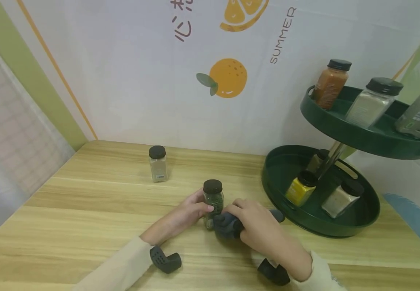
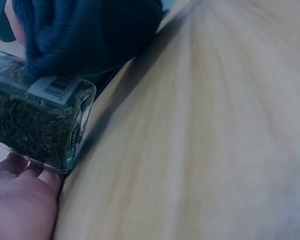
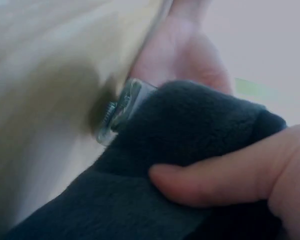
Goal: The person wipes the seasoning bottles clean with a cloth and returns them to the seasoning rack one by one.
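Note:
A glass spice jar point(image 1: 213, 199) with a black lid and dark green dried herbs stands near the middle of the wooden table. My left hand point(image 1: 192, 211) grips it from the left, thumb across its front. My right hand point(image 1: 258, 220) holds a bunched dark blue-grey cloth point(image 1: 226, 226) against the jar's lower right side. In the left wrist view, the cloth point(image 2: 90, 35) covers part of the jar point(image 2: 35, 125) beside a barcode label. The right thumb presses on the cloth point(image 3: 190, 125) in the right wrist view, where most of the jar is hidden.
Another black-lidded spice jar point(image 1: 158, 165) stands at the back left. To the right is a two-tier green rack point(image 1: 344, 231) with several spice jars, including an orange one point(image 1: 330, 87) above and a yellow one point(image 1: 300, 190) below. A printed cloth backdrop point(image 1: 140, 93) hangs behind the table.

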The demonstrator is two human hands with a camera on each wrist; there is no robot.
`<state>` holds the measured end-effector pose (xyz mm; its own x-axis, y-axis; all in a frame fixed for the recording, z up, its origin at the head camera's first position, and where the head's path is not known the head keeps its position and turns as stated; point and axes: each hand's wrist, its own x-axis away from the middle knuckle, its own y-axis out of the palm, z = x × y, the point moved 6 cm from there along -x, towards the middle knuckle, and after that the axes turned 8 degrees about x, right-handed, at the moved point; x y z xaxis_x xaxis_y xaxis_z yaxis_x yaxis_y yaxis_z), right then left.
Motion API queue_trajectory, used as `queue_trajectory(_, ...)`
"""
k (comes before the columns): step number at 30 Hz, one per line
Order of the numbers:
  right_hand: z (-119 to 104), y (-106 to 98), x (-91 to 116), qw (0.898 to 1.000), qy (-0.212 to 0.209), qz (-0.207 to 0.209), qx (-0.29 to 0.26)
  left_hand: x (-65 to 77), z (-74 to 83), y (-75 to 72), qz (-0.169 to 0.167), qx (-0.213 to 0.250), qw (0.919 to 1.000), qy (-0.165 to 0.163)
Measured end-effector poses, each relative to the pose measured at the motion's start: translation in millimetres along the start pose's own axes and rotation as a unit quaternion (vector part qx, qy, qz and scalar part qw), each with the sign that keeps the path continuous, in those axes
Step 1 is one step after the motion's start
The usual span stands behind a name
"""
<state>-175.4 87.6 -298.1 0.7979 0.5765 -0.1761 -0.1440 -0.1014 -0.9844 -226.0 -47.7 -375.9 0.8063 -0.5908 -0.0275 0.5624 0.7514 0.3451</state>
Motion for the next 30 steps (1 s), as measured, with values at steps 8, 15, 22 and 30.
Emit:
queue_trajectory(8,8,-12,-1,0.993,0.047,0.093,-0.049,2.0,2.6,-5.7,0.005,0.095,0.9955,0.003)
queue_trajectory(15,15,-19,0,0.977,0.063,0.169,-0.110,3.8,11.5,-9.8,0.003,0.219,0.9742,0.054)
queue_trajectory(22,16,-18,-2,0.971,0.057,0.161,-0.165,2.7,11.8,-12.6,0.009,0.338,0.9396,0.054)
queue_trajectory(30,-8,-16,0,0.967,-0.031,0.186,-0.172,3.5,9.6,-9.1,-0.018,0.365,0.9298,0.041)
